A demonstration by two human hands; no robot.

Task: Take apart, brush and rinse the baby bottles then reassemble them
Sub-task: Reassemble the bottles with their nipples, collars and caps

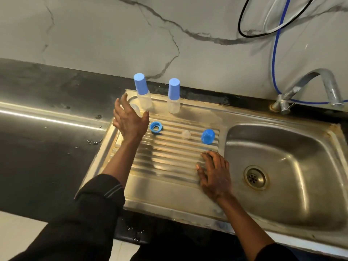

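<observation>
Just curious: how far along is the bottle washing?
Two capped bottles stand assembled at the back. A third is apart: blue ring, clear teat, blue cap lie on the drainboard. The left hand reaches toward its clear body; right hand rests flat. Reassembly remains.

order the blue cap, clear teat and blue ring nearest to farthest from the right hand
1. Blue cap, just beyond the right hand.
2. Clear teat, left of the cap.
3. Blue ring, farthest left, beside the left hand.
</observation>
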